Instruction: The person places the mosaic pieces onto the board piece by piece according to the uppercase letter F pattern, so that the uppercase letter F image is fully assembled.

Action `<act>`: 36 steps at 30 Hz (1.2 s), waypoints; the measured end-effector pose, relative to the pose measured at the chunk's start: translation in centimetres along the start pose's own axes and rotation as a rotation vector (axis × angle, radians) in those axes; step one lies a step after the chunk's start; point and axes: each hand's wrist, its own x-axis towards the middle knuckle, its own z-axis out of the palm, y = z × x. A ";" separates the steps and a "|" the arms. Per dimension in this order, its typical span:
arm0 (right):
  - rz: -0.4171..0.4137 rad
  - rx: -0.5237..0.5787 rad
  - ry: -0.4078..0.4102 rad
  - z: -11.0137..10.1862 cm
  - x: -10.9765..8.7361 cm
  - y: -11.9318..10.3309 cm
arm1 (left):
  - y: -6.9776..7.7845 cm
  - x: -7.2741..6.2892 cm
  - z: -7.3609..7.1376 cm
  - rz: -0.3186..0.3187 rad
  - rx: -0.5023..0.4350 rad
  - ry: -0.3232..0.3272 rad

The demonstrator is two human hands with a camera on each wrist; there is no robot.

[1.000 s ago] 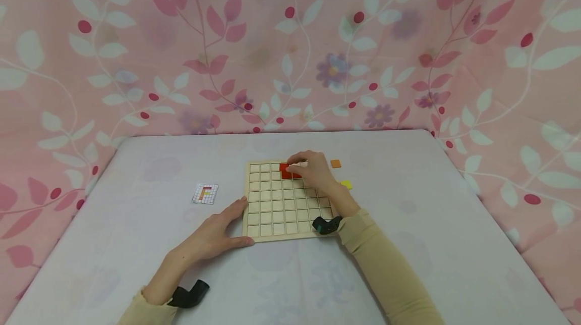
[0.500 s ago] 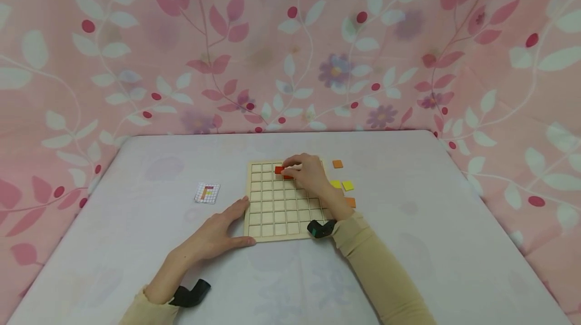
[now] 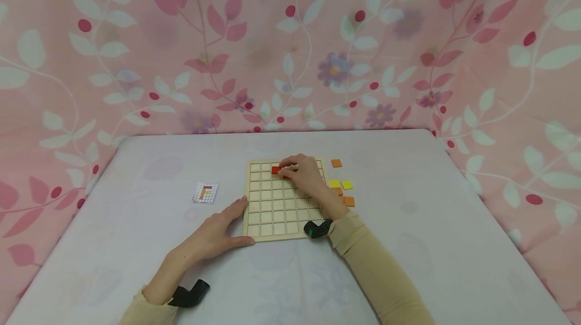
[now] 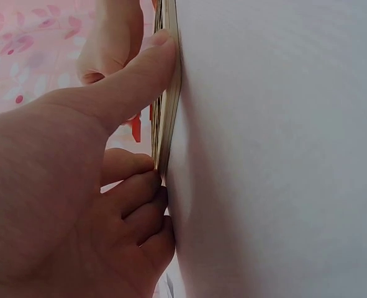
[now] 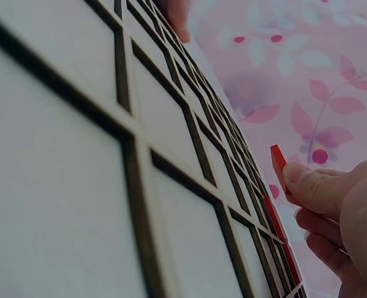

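My right hand (image 3: 304, 176) pinches a small red square tile (image 5: 278, 166) between thumb and fingers. The tile is tilted just above the far rows of a wooden grid board (image 3: 272, 209). Below it in the right wrist view, red tiles (image 5: 274, 218) lie in the board's cells; in the head view the hand partly covers them. My left hand (image 3: 211, 234) rests at the board's near left corner, fingers along the left side and thumb on the front edge. In the left wrist view the thumb (image 4: 143, 74) lies against the board's rim (image 4: 171, 93).
Right of the board lie loose tiles: an orange tile (image 3: 336, 163) at the back, yellow tiles (image 3: 347, 184) and another orange tile (image 3: 348, 201). A gridded pattern card (image 3: 206, 193) lies left of the board. A pink floral cloth (image 3: 290, 62) hangs behind the white table (image 3: 150, 173).
My right hand has moved slightly left across the board with the red tile. More of the yellow and orange tiles now show beside the wrist. The left hand stays in place.
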 end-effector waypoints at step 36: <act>-0.083 -0.151 -0.049 0.2 -0.3 0.2 | -0.1 0.0 0.0 0.005 0.000 0.004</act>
